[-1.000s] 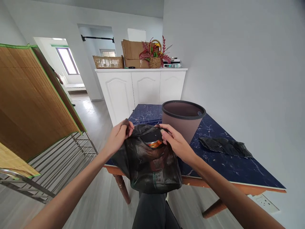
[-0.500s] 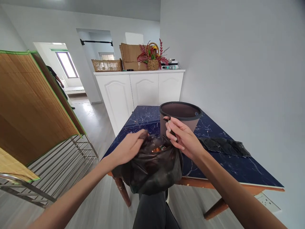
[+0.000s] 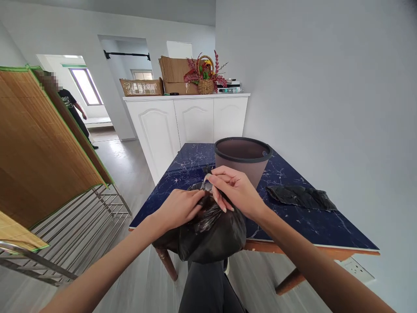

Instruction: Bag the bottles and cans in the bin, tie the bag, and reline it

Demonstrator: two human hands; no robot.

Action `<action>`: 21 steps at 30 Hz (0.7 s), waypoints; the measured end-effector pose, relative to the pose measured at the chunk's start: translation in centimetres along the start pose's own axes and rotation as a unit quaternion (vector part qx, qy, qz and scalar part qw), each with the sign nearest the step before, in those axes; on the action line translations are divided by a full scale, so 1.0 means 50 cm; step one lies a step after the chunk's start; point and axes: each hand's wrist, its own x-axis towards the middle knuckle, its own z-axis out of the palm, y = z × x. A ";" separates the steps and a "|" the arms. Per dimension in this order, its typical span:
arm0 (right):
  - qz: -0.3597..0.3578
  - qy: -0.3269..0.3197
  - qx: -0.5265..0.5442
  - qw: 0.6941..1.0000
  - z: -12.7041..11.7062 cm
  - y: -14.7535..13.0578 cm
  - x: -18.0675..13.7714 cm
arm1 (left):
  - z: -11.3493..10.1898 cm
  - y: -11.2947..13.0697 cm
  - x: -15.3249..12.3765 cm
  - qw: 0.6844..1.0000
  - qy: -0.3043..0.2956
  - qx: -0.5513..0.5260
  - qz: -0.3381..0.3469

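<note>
A full black rubbish bag (image 3: 208,232) hangs in front of the near edge of the blue marble table (image 3: 293,217). My left hand (image 3: 180,208) is closed around the gathered neck of the bag. My right hand (image 3: 233,188) pinches the bag's twisted top just above it. The two hands touch at the neck, and the bag's mouth is bunched shut so its contents are hidden. Behind my hands a brownish bin (image 3: 243,158) with a dark rim stands empty on the table.
A flat spare black bag (image 3: 299,198) lies on the table to the right. A white cabinet (image 3: 185,119) with boxes and a flower basket stands behind. A bamboo mat on a metal rack (image 3: 48,174) fills the left. A person (image 3: 73,113) stands in the far doorway.
The bag's open mouth, which showed an orange item inside, has been gathered and twisted closed. My hands have come together at its neck. A person has stepped into view at the far doorway.
</note>
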 end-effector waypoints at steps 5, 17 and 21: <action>0.036 0.086 0.051 0.994 0.028 0.027 0.016 | -0.079 -0.016 -0.037 0.978 0.149 -0.051 -0.133; 0.042 0.108 -0.015 0.993 0.095 0.050 0.044 | -0.193 0.018 -0.048 0.943 0.079 -0.278 -0.166; 0.088 0.094 -0.022 0.991 0.105 0.058 0.041 | -0.191 0.034 -0.049 0.950 0.054 -0.271 -0.149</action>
